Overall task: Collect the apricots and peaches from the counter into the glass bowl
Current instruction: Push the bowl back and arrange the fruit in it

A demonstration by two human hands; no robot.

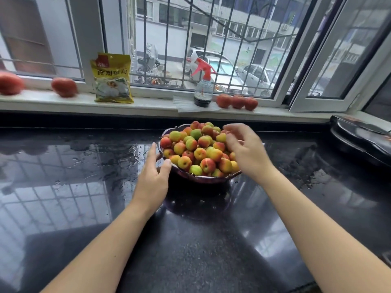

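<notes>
behind the dark, glossy surface (63, 187) runs a white window sill (148, 103) under barred windows, with parked cars and a grey building outside. water drops and window reflections lie on the surface. on the sill stands a yellow packet (112, 78) with a red corner patch and chinese writing (too blurred to read with confidence), and a clear spray bottle (203, 87) with a red trigger head and dark liquid low inside, set on a white sheet (186, 106). five red peaches (237, 101) are on the sill: two well apart at the left, three touching in a row just right of the bottle.

the glass bowl (203, 178), purple-tinted with a wavy rim, sits at the middle of the surface near the sill, heaped above its rim with small apricots (198, 151) in yellow, green and red blush, too many to count.

the left hand (154, 176) rests against the bowl's near-left rim, fingers fairly straight, thumb touching the edge. the right hand (245, 149) hovers over the pile's right side with fingers loosely curled; whether it holds a fruit cannot be told. a dark stovetop (359, 136) lies at the far right.
</notes>
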